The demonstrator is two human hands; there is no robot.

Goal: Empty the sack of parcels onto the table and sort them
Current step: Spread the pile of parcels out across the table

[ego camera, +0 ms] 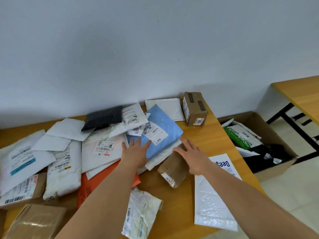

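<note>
Parcels [96,149] are lying scattered across the wooden counter [214,140], and I am reaching both arms into the heap. My left hand [136,152] is resting spread on the blue mailer [160,135]; my right hand [193,156] is lying flat, fingers straight, on a brown taped parcel [172,168] beside it.

White, blue and brown parcels [156,133] lie heaped and overlapping across the wooden table [212,140].

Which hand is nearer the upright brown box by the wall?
Right. The right hand lies below the box, over a brown parcel. The left hand is farther off, on the blue mailer.
</note>
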